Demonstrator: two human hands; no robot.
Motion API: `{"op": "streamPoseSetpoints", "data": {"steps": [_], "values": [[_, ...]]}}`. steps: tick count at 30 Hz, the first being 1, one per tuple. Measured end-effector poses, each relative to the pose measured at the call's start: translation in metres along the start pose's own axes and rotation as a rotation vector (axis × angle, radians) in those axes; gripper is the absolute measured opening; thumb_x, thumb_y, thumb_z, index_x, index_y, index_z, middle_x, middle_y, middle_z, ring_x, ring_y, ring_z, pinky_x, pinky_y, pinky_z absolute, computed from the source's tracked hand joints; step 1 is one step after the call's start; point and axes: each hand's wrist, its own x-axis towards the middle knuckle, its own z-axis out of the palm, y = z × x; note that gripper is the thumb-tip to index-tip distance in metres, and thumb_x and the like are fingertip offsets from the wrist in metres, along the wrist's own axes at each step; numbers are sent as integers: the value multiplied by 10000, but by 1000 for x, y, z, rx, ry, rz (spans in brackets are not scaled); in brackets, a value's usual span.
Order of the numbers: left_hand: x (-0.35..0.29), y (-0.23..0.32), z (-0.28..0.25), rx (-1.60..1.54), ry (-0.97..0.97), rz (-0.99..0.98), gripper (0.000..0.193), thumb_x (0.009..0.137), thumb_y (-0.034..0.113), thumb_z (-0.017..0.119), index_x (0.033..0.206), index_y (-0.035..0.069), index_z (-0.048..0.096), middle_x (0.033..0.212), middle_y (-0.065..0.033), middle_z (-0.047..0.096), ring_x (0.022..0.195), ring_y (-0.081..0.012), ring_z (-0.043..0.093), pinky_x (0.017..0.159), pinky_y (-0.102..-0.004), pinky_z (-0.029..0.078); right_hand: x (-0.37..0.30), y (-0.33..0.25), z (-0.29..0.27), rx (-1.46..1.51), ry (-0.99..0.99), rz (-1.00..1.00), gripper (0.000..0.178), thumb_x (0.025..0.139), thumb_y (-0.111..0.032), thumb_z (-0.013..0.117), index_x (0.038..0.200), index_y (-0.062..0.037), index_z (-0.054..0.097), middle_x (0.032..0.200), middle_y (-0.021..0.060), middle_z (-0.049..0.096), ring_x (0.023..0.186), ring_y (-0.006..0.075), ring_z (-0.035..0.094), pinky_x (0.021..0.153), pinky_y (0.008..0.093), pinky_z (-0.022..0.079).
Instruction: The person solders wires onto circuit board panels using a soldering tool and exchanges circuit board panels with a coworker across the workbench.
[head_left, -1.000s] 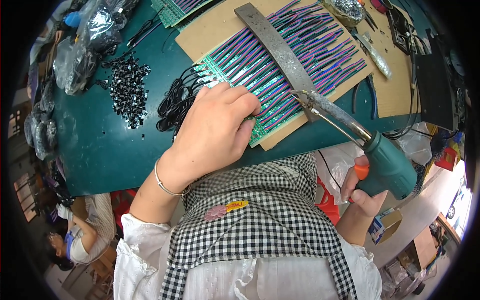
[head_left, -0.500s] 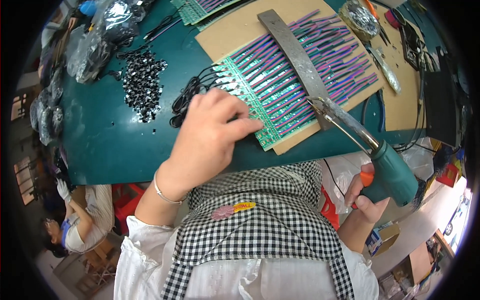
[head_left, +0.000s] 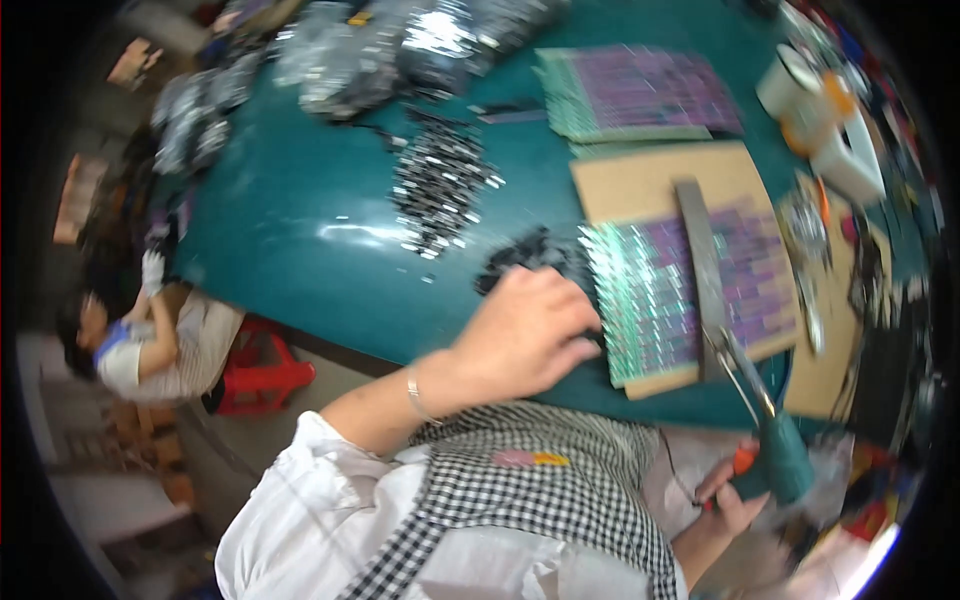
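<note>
The soldering gun (head_left: pixel 786 466) is green with an orange trigger (head_left: pixel 743 460), the apron (head_left: pixel 500 492) black-and-white checked, the table (head_left: pixel 300 275) teal.

No text, label, brand, number or sign can be read, as the view is blurred. The pink-and-yellow patch (head_left: pixel 548 459) on the checked apron (head_left: pixel 560 490) is smeared, and any lettering on it is illegible. The green circuit boards (head_left: pixel 622 300) are streaked, so any print on them cannot be made out. The green-handled soldering gun (head_left: pixel 785 462) gives no legible marking. The white container (head_left: pixel 788 84) and the grey plastic bags (head_left: pixel 350 65) likewise offer nothing readable.
</note>
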Motion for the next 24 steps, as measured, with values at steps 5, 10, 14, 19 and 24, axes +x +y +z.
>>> {"op": "streamPoseSetpoints", "data": {"steps": [5, 10, 14, 19, 24], "values": [[-18, -10, -10, -43, 180, -54, 187, 705, 141, 716, 756, 78, 547, 759, -32, 543, 767, -228, 527, 699, -339, 395, 7, -16, 11, 22, -82, 1, 616, 752, -140, 690, 1240, 60, 371, 620, 103, 530, 465, 158, 499, 423, 238, 411], [-25, -24, -34, -26, 319, -91, 177, 725, 139, 703, 740, 60, 545, 744, -49, 549, 746, -236, 526, 693, -344, 399, 21, -28, 31, 53, 46, 9, 570, 727, -68, 679, 1203, 58, 394, 605, 107, 522, 470, 162, 502, 405, 239, 405], [-35, -38, -49, -3, 386, -159, 154, 730, 120, 702, 716, 56, 562, 712, -53, 561, 711, -234, 539, 658, -338, 423, 37, -24, 35, 46, 5, -40, 532, 738, -32, 646, 1197, 59, 393, 607, 98, 518, 470, 158, 492, 406, 237, 406], [-54, -79, -71, -131, 678, -401, 89, 774, 109, 671, 766, 40, 616, 726, -45, 580, 675, -159, 551, 614, -292, 451, 41, -26, 41, 44, 112, -15, 457, 759, 3, 580, 1183, 47, 414, 607, 80, 513, 470, 133, 471, 408, 225, 389], [-112, -173, -130, -126, 1032, -613, 46, 841, 52, 608, 880, 30, 619, 811, 30, 593, 733, -54, 513, 672, -212, 433, 44, -33, 54, 34, 155, -19, 437, 765, 27, 557, 1180, 31, 423, 609, 63, 514, 456, 112, 443, 401, 217, 362]]}}
